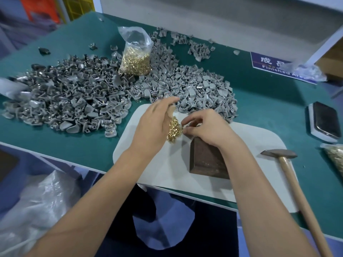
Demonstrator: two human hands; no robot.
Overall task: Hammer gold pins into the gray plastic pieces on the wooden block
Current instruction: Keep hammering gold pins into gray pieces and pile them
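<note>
Here, left hand [154,125] fingers hang relaxed over the gold pins [173,129]; right hand [204,127] fingers pinch pins above the wooden block [206,160]; hammer [289,169] lies right

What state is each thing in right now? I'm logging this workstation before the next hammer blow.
Hammer: lying on the white mat, unheld.
Wooden block: on the mat, its top partly hidden under the right hand.
Loose gold pins: small heap on the mat.
Bag of pins: upright, open at the top.
Gray pieces: heaped loose on the table.
Left hand: relaxed above the heap.
Right hand: fingertips pinched at the heap's edge; the item is too small to tell.
</note>
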